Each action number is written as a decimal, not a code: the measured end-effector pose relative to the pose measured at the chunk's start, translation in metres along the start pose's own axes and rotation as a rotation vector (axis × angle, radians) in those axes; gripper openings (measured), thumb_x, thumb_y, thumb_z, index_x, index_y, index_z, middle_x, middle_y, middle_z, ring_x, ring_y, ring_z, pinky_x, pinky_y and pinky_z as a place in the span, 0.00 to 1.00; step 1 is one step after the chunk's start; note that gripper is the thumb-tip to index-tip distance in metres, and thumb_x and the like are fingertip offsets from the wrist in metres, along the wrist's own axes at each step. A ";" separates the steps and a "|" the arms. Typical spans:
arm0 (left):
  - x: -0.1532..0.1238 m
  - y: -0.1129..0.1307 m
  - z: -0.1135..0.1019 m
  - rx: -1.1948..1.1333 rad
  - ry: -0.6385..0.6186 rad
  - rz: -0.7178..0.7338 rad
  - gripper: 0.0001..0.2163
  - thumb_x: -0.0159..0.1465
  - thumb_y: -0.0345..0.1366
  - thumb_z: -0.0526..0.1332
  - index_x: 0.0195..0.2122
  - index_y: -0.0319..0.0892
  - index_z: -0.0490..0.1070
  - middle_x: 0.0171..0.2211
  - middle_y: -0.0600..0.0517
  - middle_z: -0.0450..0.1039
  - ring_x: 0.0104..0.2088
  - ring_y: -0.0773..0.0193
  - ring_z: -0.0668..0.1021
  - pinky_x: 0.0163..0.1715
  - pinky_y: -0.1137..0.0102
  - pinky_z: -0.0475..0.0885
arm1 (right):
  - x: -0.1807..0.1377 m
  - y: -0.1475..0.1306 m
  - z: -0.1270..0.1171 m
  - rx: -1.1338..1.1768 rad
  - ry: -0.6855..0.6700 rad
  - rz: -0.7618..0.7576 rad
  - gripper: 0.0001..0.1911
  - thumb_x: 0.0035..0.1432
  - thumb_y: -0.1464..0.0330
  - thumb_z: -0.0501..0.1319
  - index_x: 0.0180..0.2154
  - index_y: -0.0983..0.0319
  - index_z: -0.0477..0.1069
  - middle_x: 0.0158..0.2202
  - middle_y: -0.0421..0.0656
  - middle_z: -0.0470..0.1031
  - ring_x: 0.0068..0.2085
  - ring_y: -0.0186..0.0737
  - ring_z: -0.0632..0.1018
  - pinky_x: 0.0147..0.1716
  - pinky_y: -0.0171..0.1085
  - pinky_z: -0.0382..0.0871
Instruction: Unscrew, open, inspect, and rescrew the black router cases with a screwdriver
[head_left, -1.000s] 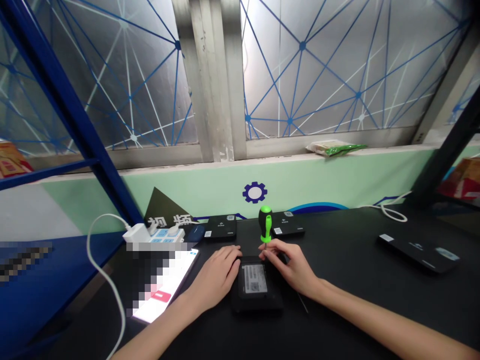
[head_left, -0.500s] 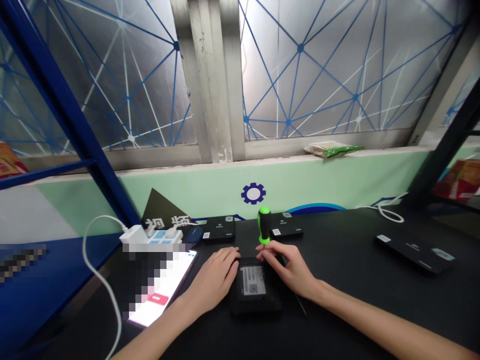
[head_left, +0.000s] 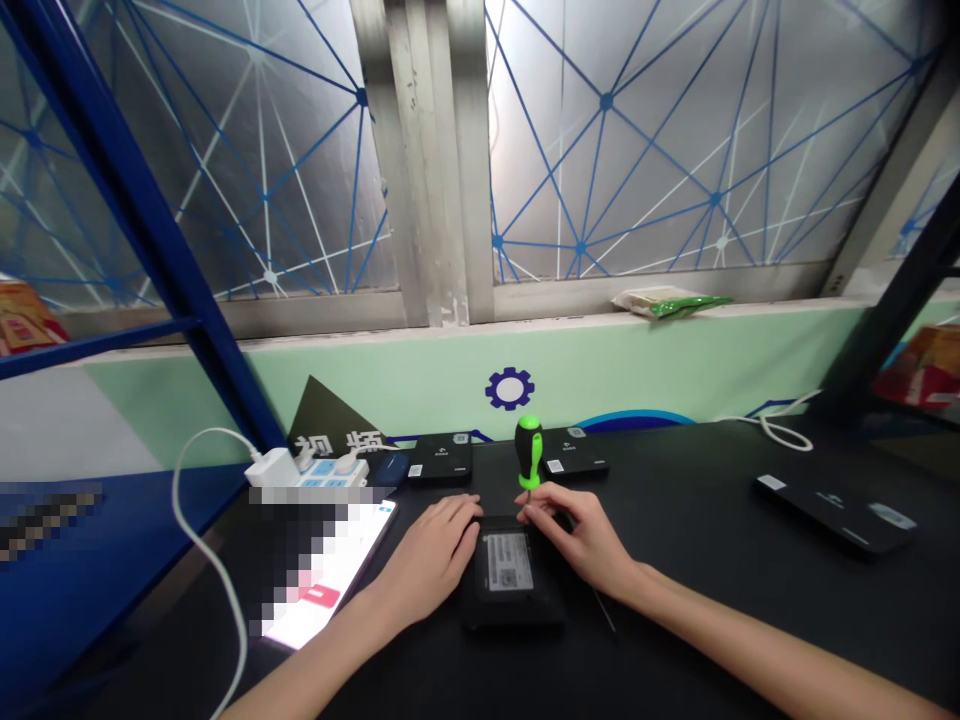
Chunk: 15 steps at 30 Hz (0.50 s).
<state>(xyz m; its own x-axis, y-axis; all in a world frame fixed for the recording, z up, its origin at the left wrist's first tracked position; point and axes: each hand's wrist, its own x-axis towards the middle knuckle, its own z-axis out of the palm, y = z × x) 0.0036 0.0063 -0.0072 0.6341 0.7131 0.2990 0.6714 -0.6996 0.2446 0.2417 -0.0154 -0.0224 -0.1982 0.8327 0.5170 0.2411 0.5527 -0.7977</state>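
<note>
A black device [head_left: 517, 600] with a white printed label lies on the black table in front of me. My left hand [head_left: 439, 540] rests along the device's left side, its fingers stretched forward and lying flat. At the far right corner of the device, a screwdriver [head_left: 529, 455] with a green and black handle stands nearly upright, tip down. My right hand [head_left: 574, 525] pinches its thin shaft below the handle with thumb and fingertips. Fingers hide the tip, so I cannot tell what it touches.
Flat black boxes [head_left: 441, 458] stand by the wall, and another box [head_left: 834, 512] lies to the right. A lit phone [head_left: 349, 565], a power strip [head_left: 334, 473] and a white cable [head_left: 206, 530] are on the left. A thin rod [head_left: 604, 612] lies beside my right wrist.
The screwdriver handle has turned about its axis, so a green stripe now shows on its right side. Both hands stay almost in place; the view has shifted slightly.
</note>
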 end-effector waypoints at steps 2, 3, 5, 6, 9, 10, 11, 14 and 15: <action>0.000 0.000 0.000 0.002 0.000 0.002 0.14 0.74 0.37 0.47 0.51 0.44 0.69 0.56 0.48 0.71 0.56 0.55 0.73 0.56 0.57 0.69 | 0.000 0.001 0.000 0.006 0.003 0.003 0.09 0.67 0.63 0.59 0.41 0.62 0.74 0.33 0.44 0.80 0.32 0.39 0.79 0.35 0.36 0.72; -0.001 -0.001 0.000 0.003 -0.002 0.004 0.14 0.74 0.37 0.46 0.51 0.44 0.69 0.56 0.47 0.71 0.56 0.55 0.73 0.56 0.57 0.69 | 0.000 0.002 0.000 0.006 0.005 0.003 0.09 0.67 0.63 0.59 0.41 0.62 0.74 0.33 0.44 0.80 0.32 0.39 0.79 0.35 0.36 0.72; -0.001 -0.001 0.000 0.004 -0.005 0.008 0.14 0.74 0.37 0.46 0.51 0.44 0.69 0.56 0.47 0.71 0.56 0.55 0.73 0.57 0.57 0.68 | 0.000 0.003 0.000 0.004 0.007 0.002 0.10 0.66 0.63 0.59 0.40 0.62 0.74 0.33 0.44 0.80 0.32 0.39 0.79 0.35 0.36 0.72; -0.001 -0.001 0.000 0.004 -0.005 0.011 0.14 0.74 0.37 0.46 0.51 0.44 0.69 0.56 0.47 0.71 0.56 0.55 0.73 0.56 0.57 0.69 | 0.000 0.003 0.000 0.002 0.007 0.001 0.10 0.66 0.63 0.59 0.39 0.62 0.74 0.33 0.44 0.80 0.32 0.39 0.78 0.35 0.36 0.71; -0.001 -0.001 -0.001 -0.003 -0.003 0.014 0.13 0.74 0.37 0.47 0.51 0.44 0.69 0.55 0.47 0.72 0.56 0.56 0.73 0.56 0.58 0.69 | 0.000 0.002 0.000 -0.008 -0.002 -0.003 0.10 0.67 0.63 0.58 0.40 0.62 0.75 0.33 0.44 0.80 0.32 0.40 0.78 0.35 0.36 0.71; -0.001 0.000 -0.001 -0.003 -0.003 0.012 0.13 0.74 0.37 0.47 0.51 0.44 0.69 0.55 0.47 0.72 0.56 0.56 0.73 0.55 0.58 0.69 | -0.001 0.001 -0.001 -0.018 -0.004 -0.006 0.10 0.67 0.63 0.58 0.41 0.62 0.75 0.33 0.44 0.80 0.32 0.40 0.78 0.35 0.36 0.71; -0.001 0.000 -0.002 -0.002 -0.004 0.009 0.13 0.74 0.37 0.47 0.51 0.44 0.69 0.55 0.47 0.72 0.56 0.56 0.73 0.55 0.58 0.69 | -0.001 0.001 -0.001 -0.030 -0.007 -0.010 0.10 0.67 0.64 0.58 0.41 0.62 0.75 0.33 0.44 0.80 0.33 0.40 0.79 0.36 0.36 0.71; -0.001 0.000 -0.002 0.002 -0.007 0.002 0.13 0.74 0.36 0.47 0.51 0.45 0.69 0.55 0.48 0.72 0.56 0.55 0.73 0.55 0.58 0.69 | -0.001 -0.001 -0.001 -0.059 -0.011 -0.023 0.11 0.68 0.64 0.56 0.39 0.61 0.76 0.36 0.45 0.81 0.34 0.41 0.79 0.37 0.37 0.70; -0.001 0.000 -0.001 0.003 -0.005 0.001 0.13 0.74 0.36 0.47 0.50 0.45 0.69 0.55 0.48 0.72 0.55 0.55 0.73 0.55 0.58 0.70 | -0.001 -0.001 -0.001 -0.060 -0.013 -0.025 0.12 0.68 0.64 0.56 0.39 0.61 0.76 0.36 0.45 0.81 0.34 0.41 0.79 0.38 0.37 0.70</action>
<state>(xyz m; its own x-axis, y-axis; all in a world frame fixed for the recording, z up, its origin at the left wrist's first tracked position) 0.0029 0.0057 -0.0062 0.6366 0.7129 0.2942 0.6721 -0.6999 0.2417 0.2425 -0.0167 -0.0221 -0.2177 0.8180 0.5324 0.2920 0.5751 -0.7642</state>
